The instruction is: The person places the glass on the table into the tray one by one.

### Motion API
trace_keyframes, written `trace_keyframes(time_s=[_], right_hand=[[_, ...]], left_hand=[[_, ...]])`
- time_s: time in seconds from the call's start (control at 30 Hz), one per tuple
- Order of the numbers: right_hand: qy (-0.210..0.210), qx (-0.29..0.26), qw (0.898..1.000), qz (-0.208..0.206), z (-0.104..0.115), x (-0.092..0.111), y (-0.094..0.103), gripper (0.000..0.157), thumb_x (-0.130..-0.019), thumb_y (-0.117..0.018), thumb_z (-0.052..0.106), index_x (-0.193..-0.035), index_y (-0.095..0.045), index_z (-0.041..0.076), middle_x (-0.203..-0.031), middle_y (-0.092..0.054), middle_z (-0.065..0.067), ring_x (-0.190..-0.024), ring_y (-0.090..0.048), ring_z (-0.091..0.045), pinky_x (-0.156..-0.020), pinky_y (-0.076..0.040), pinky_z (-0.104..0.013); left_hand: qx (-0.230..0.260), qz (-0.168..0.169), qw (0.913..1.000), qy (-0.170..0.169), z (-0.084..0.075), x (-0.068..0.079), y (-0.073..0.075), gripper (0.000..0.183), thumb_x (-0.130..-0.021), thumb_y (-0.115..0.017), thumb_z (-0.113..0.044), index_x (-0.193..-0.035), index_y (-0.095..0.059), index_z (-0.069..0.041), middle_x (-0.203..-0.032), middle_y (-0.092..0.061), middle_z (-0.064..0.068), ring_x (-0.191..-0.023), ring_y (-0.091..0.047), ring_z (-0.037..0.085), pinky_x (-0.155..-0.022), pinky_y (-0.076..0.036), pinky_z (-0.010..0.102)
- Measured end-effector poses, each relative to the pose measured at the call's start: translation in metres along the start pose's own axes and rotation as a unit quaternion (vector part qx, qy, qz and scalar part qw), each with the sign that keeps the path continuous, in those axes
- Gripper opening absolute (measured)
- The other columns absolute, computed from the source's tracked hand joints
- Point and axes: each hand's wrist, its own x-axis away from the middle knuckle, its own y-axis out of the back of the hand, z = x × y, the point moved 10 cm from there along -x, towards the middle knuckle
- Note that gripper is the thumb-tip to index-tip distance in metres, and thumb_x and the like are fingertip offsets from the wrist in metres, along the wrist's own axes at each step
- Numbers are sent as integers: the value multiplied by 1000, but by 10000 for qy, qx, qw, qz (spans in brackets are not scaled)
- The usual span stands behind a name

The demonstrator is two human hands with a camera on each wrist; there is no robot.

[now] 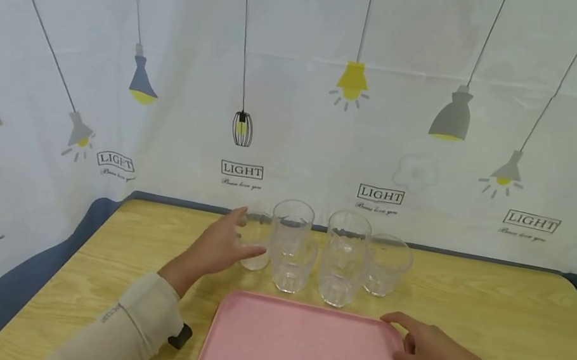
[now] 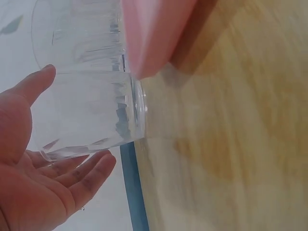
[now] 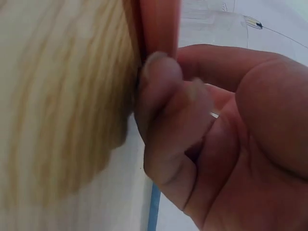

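In the head view my left hand (image 1: 219,242) is at the leftmost clear drinking glass (image 1: 253,262), thumb and fingers spread around it. In the left wrist view the thumb lies along one side of this glass (image 2: 91,113) and the fingers along the other, loosely extended. My right hand (image 1: 437,354) holds the far right corner of a pink tray (image 1: 305,350). Seen from the right wrist, its curled fingertips (image 3: 163,72) meet the tray edge (image 3: 160,29) from below, while the index finger reaches along the other side.
Several more clear glasses (image 1: 338,285) stand close together just beyond the tray's far edge. They rest on a wood-grain table (image 1: 501,320). Behind it hangs a white cloth (image 1: 297,66) printed with lamps.
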Motion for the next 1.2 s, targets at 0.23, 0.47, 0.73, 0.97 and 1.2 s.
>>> trace_keyframes(time_s=[0.23, 0.47, 0.73, 0.97, 1.2], right_hand=[[-68, -226, 9995, 191, -2, -4, 2, 57, -98, -57, 7, -150, -33, 3, -73, -56, -7, -44, -59, -17, -40, -51, -34], [-25, -269, 9992, 294, 0, -5, 6, 56, -100, -55, 9, -151, -31, 3, -77, -56, -8, -46, -57, -14, -41, -51, -32], [-53, -404, 9987, 319, -2, -3, 1, 57, -102, -55, 10, -152, -29, 4, -79, -56, -8, -49, -58, -14, -42, -52, -32], [-58, -344, 9989, 313, 0, 0, -1, 57, -102, -54, 9, -152, -28, 5, -78, -56, -7, -48, -58, -14, -43, -51, -32], [-112, -283, 9990, 341, 0, 1, -4, 57, -102, -54, 9, -153, -28, 5, -78, -56, -7, -47, -58, -15, -43, -52, -33]], left_hand=[[327, -434, 9985, 62, 1, 9, 10, 100, -80, -80, -50, -156, -28, -10, -147, -51, 15, -127, -58, 35, -97, -53, 50], [653, -611, 9959, 105, -9, 33, 27, 99, -78, -80, -55, -156, -29, -21, -148, -49, 5, -129, -56, 29, -97, -52, 52], [569, -348, 9972, -328, -32, 56, 32, 96, -78, -80, -55, -154, -31, -25, -145, -50, 3, -125, -57, 27, -90, -56, 46], [652, 361, 9964, -410, -45, 68, 22, 93, -80, -82, -40, -154, -29, -22, -143, -49, 3, -130, -55, 28, -95, -54, 46], [790, 808, 9923, -503, -47, 74, 8, 92, -78, -85, -36, -152, -33, -20, -142, -51, 6, -128, -55, 29, -99, -52, 47]])
